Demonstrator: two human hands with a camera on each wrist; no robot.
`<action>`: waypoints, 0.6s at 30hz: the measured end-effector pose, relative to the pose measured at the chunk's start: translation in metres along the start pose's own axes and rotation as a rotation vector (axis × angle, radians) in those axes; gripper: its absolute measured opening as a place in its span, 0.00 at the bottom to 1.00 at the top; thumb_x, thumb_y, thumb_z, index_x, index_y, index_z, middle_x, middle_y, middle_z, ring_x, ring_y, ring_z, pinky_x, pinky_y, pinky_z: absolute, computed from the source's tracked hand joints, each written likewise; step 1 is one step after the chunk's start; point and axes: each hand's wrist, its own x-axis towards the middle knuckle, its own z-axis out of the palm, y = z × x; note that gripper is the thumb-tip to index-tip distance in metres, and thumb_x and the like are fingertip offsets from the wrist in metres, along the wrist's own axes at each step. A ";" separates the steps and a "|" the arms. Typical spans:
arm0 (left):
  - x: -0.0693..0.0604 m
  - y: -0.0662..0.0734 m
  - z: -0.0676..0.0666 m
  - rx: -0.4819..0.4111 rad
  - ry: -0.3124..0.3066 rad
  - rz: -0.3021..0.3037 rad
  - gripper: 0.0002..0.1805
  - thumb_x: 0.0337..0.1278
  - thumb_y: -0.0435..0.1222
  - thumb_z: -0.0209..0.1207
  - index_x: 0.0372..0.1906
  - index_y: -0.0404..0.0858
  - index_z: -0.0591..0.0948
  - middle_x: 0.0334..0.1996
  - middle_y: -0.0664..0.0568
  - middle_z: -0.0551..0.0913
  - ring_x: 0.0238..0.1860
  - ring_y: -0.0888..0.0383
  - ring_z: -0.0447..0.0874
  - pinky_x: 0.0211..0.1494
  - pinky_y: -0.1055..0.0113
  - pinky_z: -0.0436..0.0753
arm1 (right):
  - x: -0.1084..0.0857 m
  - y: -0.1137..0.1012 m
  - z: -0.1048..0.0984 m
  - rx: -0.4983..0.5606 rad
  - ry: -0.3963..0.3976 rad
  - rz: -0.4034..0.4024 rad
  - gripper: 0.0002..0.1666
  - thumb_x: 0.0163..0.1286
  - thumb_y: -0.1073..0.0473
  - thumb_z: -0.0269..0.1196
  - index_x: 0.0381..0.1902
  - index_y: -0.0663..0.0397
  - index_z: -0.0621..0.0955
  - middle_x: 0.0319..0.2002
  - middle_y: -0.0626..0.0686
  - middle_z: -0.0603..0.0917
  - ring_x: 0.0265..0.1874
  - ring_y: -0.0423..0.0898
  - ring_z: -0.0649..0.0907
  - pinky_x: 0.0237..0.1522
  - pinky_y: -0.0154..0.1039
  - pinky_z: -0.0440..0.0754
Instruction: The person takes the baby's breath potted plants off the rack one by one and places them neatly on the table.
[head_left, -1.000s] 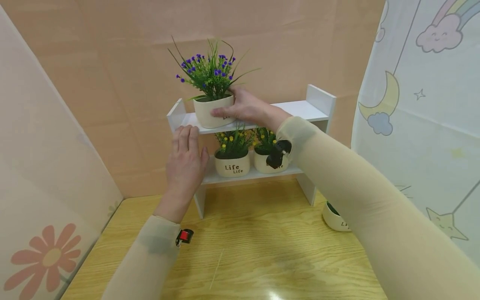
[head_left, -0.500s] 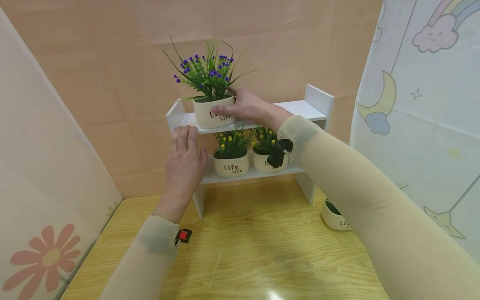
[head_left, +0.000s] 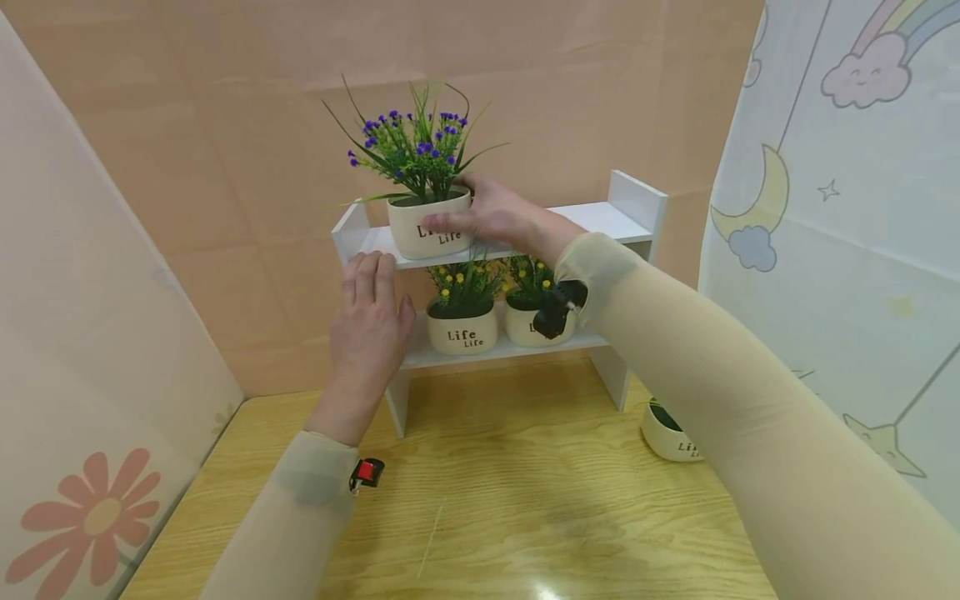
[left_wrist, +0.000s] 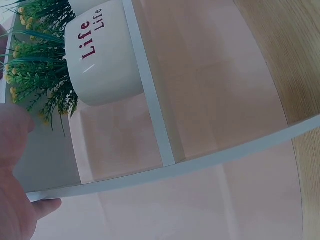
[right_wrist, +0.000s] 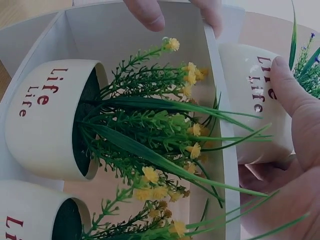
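A potted plant with purple flowers (head_left: 406,227) stands at the left end of the white shelf's (head_left: 600,220) top board. My right hand (head_left: 501,212) holds its cream pot from the right, thumb across the front lettering; in the right wrist view the fingers reach beneath the pot (right_wrist: 250,120). At the shelf's left upper corner, my left hand (head_left: 367,332) grips the board and side panel. In the left wrist view the thumb lies inside the panel and one fingertip (left_wrist: 49,207) shows outside it.
Two yellow-flowered potted plants (head_left: 462,333) stand side by side on the lower board. Another cream pot (head_left: 670,440) sits on the wooden table (head_left: 510,500) at the right, partly behind my right sleeve. Cloth walls (head_left: 247,125) enclose the back and sides.
The purple-flowered plant has turned slightly in my right hand, so more of its lettering shows. My left hand keeps its place on the shelf corner.
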 end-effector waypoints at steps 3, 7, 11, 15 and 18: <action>0.000 0.000 0.000 -0.003 0.001 0.002 0.34 0.78 0.37 0.63 0.78 0.29 0.64 0.76 0.34 0.67 0.82 0.37 0.60 0.78 0.47 0.76 | -0.002 -0.001 0.000 0.013 0.012 0.005 0.63 0.69 0.34 0.78 0.88 0.52 0.60 0.69 0.53 0.81 0.64 0.49 0.82 0.73 0.44 0.77; 0.001 0.001 0.000 -0.005 0.008 0.005 0.34 0.78 0.37 0.64 0.78 0.29 0.65 0.76 0.34 0.68 0.81 0.37 0.60 0.79 0.46 0.76 | -0.004 0.001 0.002 0.060 0.036 -0.012 0.59 0.68 0.36 0.79 0.85 0.53 0.65 0.65 0.53 0.83 0.62 0.49 0.83 0.70 0.44 0.80; 0.001 0.002 0.002 -0.009 0.028 0.008 0.33 0.77 0.36 0.64 0.77 0.29 0.66 0.75 0.34 0.69 0.81 0.37 0.61 0.79 0.47 0.75 | -0.007 0.001 0.003 0.093 0.060 -0.038 0.54 0.67 0.38 0.80 0.81 0.53 0.69 0.61 0.52 0.84 0.59 0.49 0.84 0.66 0.43 0.82; 0.000 0.001 0.002 -0.017 0.047 0.010 0.33 0.75 0.35 0.65 0.76 0.29 0.67 0.74 0.34 0.69 0.81 0.36 0.62 0.80 0.48 0.74 | -0.011 -0.003 0.002 0.132 0.083 -0.065 0.53 0.66 0.38 0.81 0.80 0.53 0.71 0.61 0.52 0.85 0.59 0.48 0.83 0.66 0.42 0.80; 0.000 0.001 0.002 -0.023 0.055 0.013 0.33 0.74 0.35 0.66 0.76 0.29 0.66 0.74 0.34 0.69 0.80 0.36 0.62 0.79 0.47 0.75 | -0.015 -0.006 0.000 0.152 0.095 -0.085 0.51 0.67 0.39 0.81 0.78 0.51 0.72 0.61 0.51 0.84 0.60 0.47 0.83 0.67 0.42 0.78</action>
